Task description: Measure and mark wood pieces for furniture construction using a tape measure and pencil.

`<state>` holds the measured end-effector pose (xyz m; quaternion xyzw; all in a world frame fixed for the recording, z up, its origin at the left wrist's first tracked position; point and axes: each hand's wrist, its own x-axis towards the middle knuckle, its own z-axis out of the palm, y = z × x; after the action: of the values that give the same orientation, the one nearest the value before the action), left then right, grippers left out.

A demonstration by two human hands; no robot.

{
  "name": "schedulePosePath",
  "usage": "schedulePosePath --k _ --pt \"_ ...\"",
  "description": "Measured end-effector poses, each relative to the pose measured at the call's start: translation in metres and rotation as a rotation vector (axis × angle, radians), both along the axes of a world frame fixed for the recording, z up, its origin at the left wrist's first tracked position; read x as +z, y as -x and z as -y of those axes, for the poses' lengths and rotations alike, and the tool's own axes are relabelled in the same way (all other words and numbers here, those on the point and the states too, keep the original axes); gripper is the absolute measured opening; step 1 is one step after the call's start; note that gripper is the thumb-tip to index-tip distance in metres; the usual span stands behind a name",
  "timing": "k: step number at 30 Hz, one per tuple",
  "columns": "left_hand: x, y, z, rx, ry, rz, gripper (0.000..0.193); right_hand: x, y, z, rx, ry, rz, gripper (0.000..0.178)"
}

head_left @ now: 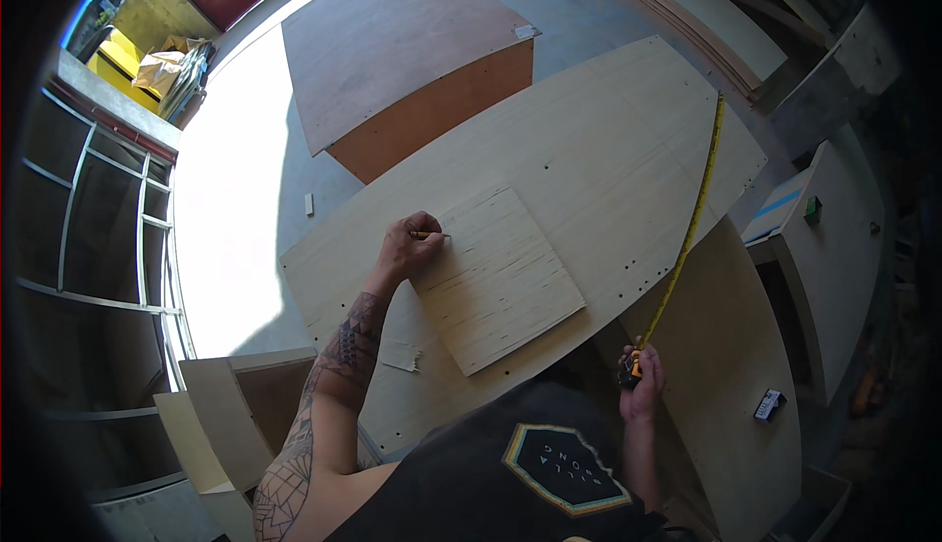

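My left hand (407,245) is closed round a pencil (422,235), its tip at the upper left edge of a square plywood piece (500,282). That piece lies flat on a larger pale plywood sheet (608,150). Off the sheet's near right edge, my right hand (643,385) grips a yellow and black tape measure (631,367). Its yellow blade (693,218) runs out in a slight curve across the right part of the sheet to near its far edge. Whether the blade's end hooks on anything I cannot tell.
A brown wooden box (412,51) stands beyond the sheet. Wooden cabinet parts (824,248) stand at the right, with a small carton (769,405) on a lower panel. Another open box (250,405) is at the near left. A wood scrap (401,356) lies by my left forearm.
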<state>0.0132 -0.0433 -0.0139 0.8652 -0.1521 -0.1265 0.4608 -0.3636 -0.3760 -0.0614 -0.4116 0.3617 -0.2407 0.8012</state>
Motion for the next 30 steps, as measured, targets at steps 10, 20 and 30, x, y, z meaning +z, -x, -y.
schedulePosePath --k 10,20,30 --pt "0.007 -0.011 0.007 -0.032 0.076 -0.086 0.014 -0.002 -0.005 -0.012 0.007 0.003 0.008 0.032" --pt "0.005 -0.013 0.01 -0.084 -0.029 0.06 0.012 -0.007 0.0 -0.008 0.031 0.018 -0.044 0.029" --pt "0.003 -0.02 0.005 -0.065 0.054 -0.157 0.015 -0.006 -0.013 -0.007 0.122 0.025 -0.067 0.033"
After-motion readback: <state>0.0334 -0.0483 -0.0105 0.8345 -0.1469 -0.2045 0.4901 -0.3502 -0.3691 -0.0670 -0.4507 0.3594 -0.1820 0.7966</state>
